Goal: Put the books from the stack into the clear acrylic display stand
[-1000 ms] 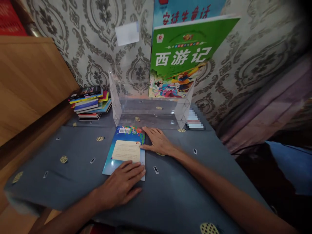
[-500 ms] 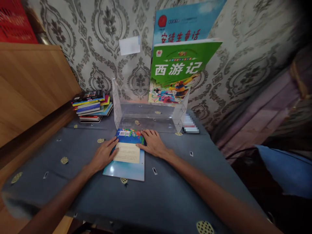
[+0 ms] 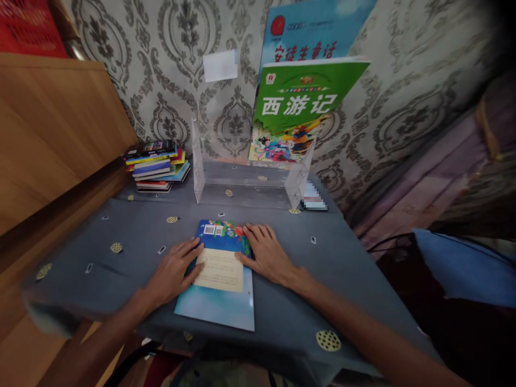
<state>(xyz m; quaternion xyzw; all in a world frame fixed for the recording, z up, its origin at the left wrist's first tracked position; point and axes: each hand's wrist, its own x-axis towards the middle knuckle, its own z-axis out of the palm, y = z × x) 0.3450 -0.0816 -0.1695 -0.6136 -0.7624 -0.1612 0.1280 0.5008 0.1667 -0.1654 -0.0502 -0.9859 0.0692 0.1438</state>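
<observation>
Two hands frame one book right now: the left hand [image 3: 174, 272] lies flat with fingers spread along the left edge of the blue picture book [image 3: 220, 279], and the right hand [image 3: 268, 255] presses open-palmed on its right edge near the top corner, so neither hand is closed around anything, both just resting on the cover. That book lies face down on the grey tablecloth [image 3: 121, 236], barcode end pointing away, its near end close to the table's front edge. Beyond it, apart from the book, stands a clear acrylic book stand [image 3: 245, 180] with its left portion open, and at its right end a green storybook [image 3: 300, 105] stands upright with a blue storybook [image 3: 310, 32] behind it against the patterned wallpaper [image 3: 169, 64]. Over to the left, near the wooden panel [image 3: 44, 140], sits a stack of small books [image 3: 155, 165]. My read is that this is the squaring-up step, with the book steadied between both palms before it gets lifted. A next move would call for fingers curling under the two long edges, tipping the book upright and carrying it forward without knocking the stand's clear side wall.
</observation>
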